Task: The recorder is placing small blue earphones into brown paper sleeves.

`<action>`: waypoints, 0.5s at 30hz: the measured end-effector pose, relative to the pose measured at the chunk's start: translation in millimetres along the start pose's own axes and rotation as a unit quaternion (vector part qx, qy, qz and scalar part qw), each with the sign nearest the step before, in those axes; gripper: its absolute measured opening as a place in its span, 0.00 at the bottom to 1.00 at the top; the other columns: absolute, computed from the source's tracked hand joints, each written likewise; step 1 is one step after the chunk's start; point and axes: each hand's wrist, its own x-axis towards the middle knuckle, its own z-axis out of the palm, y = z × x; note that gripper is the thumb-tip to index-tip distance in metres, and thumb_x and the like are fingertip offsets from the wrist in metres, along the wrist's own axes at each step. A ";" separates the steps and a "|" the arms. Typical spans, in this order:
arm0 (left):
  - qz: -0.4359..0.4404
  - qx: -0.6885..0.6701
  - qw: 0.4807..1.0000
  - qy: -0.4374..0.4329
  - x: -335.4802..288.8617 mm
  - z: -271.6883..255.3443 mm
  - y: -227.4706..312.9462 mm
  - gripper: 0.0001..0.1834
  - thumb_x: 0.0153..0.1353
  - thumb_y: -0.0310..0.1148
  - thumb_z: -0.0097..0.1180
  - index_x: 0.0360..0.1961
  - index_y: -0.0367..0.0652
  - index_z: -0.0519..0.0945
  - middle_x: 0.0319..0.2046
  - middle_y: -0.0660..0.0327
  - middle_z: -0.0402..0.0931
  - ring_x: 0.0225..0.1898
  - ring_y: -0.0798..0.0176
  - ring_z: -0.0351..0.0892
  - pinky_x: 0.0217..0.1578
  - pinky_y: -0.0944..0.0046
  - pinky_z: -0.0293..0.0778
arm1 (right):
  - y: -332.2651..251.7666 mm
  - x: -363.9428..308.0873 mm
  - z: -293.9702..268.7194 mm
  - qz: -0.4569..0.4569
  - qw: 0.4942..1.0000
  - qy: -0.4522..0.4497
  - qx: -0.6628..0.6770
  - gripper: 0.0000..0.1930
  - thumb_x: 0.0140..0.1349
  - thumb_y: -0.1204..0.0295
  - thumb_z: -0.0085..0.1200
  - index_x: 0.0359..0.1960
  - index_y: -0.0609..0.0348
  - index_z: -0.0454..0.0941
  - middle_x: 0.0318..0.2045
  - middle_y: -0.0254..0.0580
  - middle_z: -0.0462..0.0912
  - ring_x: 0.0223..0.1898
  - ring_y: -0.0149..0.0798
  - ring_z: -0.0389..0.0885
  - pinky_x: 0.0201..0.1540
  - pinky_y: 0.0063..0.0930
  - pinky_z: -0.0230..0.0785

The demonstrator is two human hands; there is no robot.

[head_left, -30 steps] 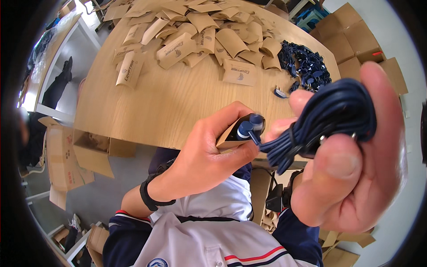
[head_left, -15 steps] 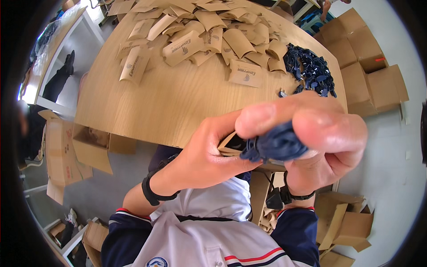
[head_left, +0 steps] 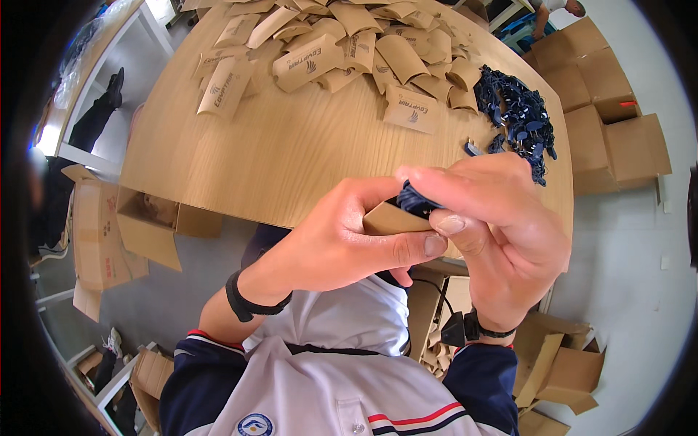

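My left hand point(head_left: 338, 240) is wrapped round a brown cardboard pillow box point(head_left: 396, 219), its open end facing my right hand. A coiled dark blue bundle of corded earphones point(head_left: 414, 200) sits at that opening, partly inside. My right hand point(head_left: 509, 221) pinches the bundle between thumb and fingers, pressed against the box mouth. My fingers hide much of both. Past my right hand, a heap of similar dark blue earphones point(head_left: 520, 120) lies on the table, with a loose one showing silver plug pins point(head_left: 472, 148) at its near side.
The wooden table point(head_left: 291, 160) carries a large pile of printed brown pillow boxes point(head_left: 309, 62) at its far side. Cartons point(head_left: 611, 94) are stacked right of it. Open cartons stand on the floor at left point(head_left: 149, 225) and lower right point(head_left: 563, 363). Another person point(head_left: 542, 22) is at upper right.
My right hand has lowered the earphone bundle from above the box into its open end. The box now shows more of its side, and my left thumb lies along it.
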 end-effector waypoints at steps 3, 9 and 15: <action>-0.018 -0.015 1.000 -0.008 -2.2 -4.4 1.4 0.20 0.60 0.37 0.65 0.47 0.34 0.77 0.31 0.60 0.82 0.26 0.70 0.82 0.25 0.72 0.76 | 12.3 -5.2 1.1 -0.080 0.983 -0.006 -0.166 0.11 0.58 0.70 0.60 0.42 0.60 0.85 0.38 0.45 0.87 0.46 0.42 0.78 0.48 0.35 0.64; -0.046 0.089 0.994 -0.052 0.8 -26.4 -6.7 0.15 0.60 0.36 0.65 0.42 0.36 0.79 0.27 0.61 0.82 0.23 0.71 0.81 0.22 0.72 0.74 | 7.8 -8.4 14.4 -0.075 0.980 0.005 -0.185 0.12 0.53 0.69 0.63 0.39 0.55 0.86 0.37 0.38 0.87 0.44 0.39 0.79 0.53 0.36 0.62; 0.059 0.232 0.970 -0.047 9.5 -39.2 -33.5 0.11 0.56 0.31 0.65 0.37 0.37 0.81 0.22 0.53 0.79 0.19 0.61 0.76 0.21 0.66 0.69 | 7.9 -21.7 27.6 -0.033 0.978 -0.017 -0.204 0.13 0.45 0.83 0.66 0.35 0.59 0.85 0.30 0.40 0.86 0.28 0.35 0.81 0.64 0.54 0.61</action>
